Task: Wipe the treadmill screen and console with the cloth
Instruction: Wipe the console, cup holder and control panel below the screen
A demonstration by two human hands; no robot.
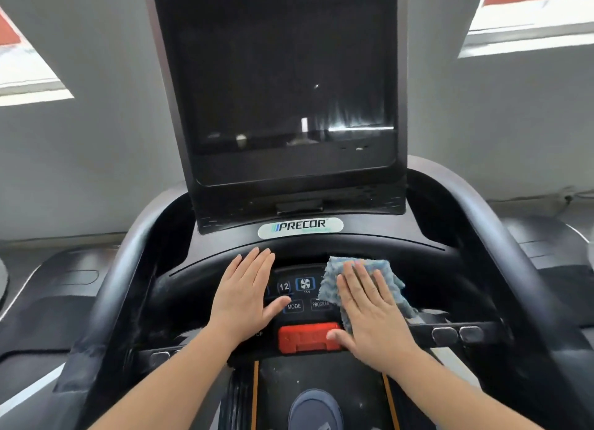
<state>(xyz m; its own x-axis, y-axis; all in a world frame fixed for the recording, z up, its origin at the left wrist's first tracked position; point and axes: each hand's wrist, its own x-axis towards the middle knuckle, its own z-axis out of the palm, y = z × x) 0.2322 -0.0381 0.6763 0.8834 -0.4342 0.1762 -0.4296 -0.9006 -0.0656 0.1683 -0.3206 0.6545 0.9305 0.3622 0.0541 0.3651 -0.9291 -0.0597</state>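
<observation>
Pressing flat with straight fingers, the right hand pins the cloth on the console, at about five o'clock from the dark screen; nothing is clenched. At nine o'clock from it, the left hand rests open-palmed on the panel. The cloth looks soft, light and nubby, likely to bunch; a flat palm over its middle should suit, keeping clear of the red stop button

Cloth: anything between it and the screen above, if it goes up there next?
Nothing visible. The right hand presses the cloth flat on the console; the path up past the Precor badge to the dark screen looks open. The left hand rests flat to the side.
</observation>
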